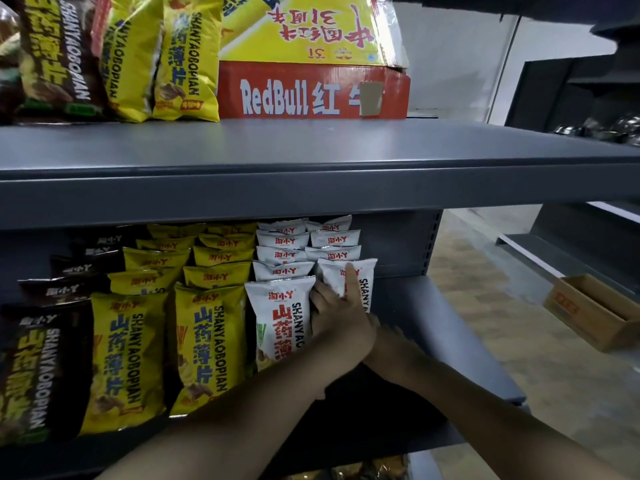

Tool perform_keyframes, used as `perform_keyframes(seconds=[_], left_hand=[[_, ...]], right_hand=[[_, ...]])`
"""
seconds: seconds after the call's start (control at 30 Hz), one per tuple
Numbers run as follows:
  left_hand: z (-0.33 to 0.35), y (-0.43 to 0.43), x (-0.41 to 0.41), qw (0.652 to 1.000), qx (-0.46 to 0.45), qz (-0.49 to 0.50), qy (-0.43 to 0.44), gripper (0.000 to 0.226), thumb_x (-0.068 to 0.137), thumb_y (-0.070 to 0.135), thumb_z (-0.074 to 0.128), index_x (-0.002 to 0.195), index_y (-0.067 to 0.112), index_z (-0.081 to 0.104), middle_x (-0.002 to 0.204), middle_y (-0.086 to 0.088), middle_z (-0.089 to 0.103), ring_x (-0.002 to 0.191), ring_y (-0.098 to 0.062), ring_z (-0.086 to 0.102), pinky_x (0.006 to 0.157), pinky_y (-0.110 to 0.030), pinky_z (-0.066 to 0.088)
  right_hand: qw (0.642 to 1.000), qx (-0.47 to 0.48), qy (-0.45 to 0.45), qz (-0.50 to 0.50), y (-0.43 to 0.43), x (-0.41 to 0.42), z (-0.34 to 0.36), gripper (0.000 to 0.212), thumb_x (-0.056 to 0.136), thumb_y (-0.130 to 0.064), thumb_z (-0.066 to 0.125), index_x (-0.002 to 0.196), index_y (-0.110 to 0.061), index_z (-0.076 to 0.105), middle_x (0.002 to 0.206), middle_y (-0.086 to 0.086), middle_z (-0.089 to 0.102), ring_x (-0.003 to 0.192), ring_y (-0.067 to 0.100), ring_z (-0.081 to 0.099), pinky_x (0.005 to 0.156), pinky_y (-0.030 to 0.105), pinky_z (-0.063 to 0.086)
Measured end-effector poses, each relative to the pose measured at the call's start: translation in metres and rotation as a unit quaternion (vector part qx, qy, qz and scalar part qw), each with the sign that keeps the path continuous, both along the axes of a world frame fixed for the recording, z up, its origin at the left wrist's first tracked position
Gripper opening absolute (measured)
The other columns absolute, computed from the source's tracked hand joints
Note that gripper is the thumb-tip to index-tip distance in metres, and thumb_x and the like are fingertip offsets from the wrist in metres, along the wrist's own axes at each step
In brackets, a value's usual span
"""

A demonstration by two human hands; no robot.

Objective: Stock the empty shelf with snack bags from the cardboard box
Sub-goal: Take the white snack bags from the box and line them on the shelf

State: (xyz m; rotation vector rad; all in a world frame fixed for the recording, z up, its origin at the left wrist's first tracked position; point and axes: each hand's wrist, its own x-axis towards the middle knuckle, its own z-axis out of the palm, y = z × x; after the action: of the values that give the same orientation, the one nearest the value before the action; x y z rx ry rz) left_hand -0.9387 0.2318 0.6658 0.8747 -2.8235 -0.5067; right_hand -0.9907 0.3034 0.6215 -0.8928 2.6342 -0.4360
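Two hands meet just right of the front white bag (277, 317): the left hand (337, 310) grasps a standing snack bag (330, 277), the right hand (386, 339) hides its grip behind the left wrist; let go unsupported, that bag could tip forward

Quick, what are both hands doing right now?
Left hand: holding the white snack bag, one digit straight up its front.
Right hand: mostly hidden behind the left wrist, cannot tell.

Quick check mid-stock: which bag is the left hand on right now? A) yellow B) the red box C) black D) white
D: the left hand grips the front white bag in the rightmost column of the lower shelf, with the right hand close beneath it.
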Motion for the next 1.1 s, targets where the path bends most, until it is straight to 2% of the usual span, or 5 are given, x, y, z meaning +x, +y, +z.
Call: perform_keyframes(seconds=[0.33,0.5,0.73,0.83,1.1], left_hand=[[0.001,0.01,0.009,0.998,0.064,0.006,-0.018,0.075,0.097,0.05,0.031,0.148,0.028,-0.019,0.153,-0.031,-0.003,0.144,-0.04,0.005,0.114,-0.049,0.014],[-0.016,0.008,0.03,0.995,0.081,-0.034,-0.05,0.078,0.096,0.051,0.028,0.147,0.022,-0.024,0.155,-0.027,0.003,0.145,-0.036,0.008,0.116,-0.044,0.006],[-0.011,0.004,0.024,0.987,0.138,-0.027,-0.076,0.083,0.095,0.051,0.033,0.146,0.021,-0.027,0.153,-0.03,0.009,0.142,-0.039,0.016,0.115,-0.046,0.011],[-0.007,0.003,0.031,0.99,0.12,-0.038,-0.058,0.079,0.095,0.046,0.036,0.15,0.017,-0.013,0.15,-0.025,0.021,0.139,-0.036,0.023,0.114,-0.043,0.014],[0.004,0.026,0.073,0.989,0.026,-0.143,0.002,0.032,0.094,0.024,0.042,0.119,0.005,0.047,0.125,-0.019,0.052,0.118,-0.036,0.049,0.094,-0.038,0.041]], right_hand=[[0.999,-0.03,0.025,-0.025,0.003,0.0,0.002,0.084,0.092,-0.049,0.046,0.153,-0.018,-0.002,0.154,0.005,0.018,0.143,0.028,0.016,0.112,0.047,0.024],[0.998,-0.062,-0.001,0.004,0.002,-0.006,-0.003,0.097,0.061,-0.072,0.022,0.148,-0.029,0.019,0.14,0.002,0.036,0.135,0.027,0.033,0.108,0.048,0.032],[0.999,-0.017,-0.026,0.037,0.008,-0.008,0.011,0.079,0.076,-0.065,0.044,0.143,-0.032,0.021,0.141,0.001,0.032,0.138,0.028,0.025,0.109,0.056,0.027],[0.999,-0.044,-0.001,0.025,0.014,-0.007,0.015,0.096,0.052,-0.071,0.037,0.137,-0.026,0.033,0.137,0.004,0.041,0.133,0.028,0.034,0.106,0.046,0.035],[0.997,-0.069,-0.035,0.002,0.06,0.005,0.015,0.064,0.067,-0.071,0.049,0.099,-0.016,0.057,0.099,0.0,0.062,0.095,0.019,0.061,0.081,0.036,0.05]])
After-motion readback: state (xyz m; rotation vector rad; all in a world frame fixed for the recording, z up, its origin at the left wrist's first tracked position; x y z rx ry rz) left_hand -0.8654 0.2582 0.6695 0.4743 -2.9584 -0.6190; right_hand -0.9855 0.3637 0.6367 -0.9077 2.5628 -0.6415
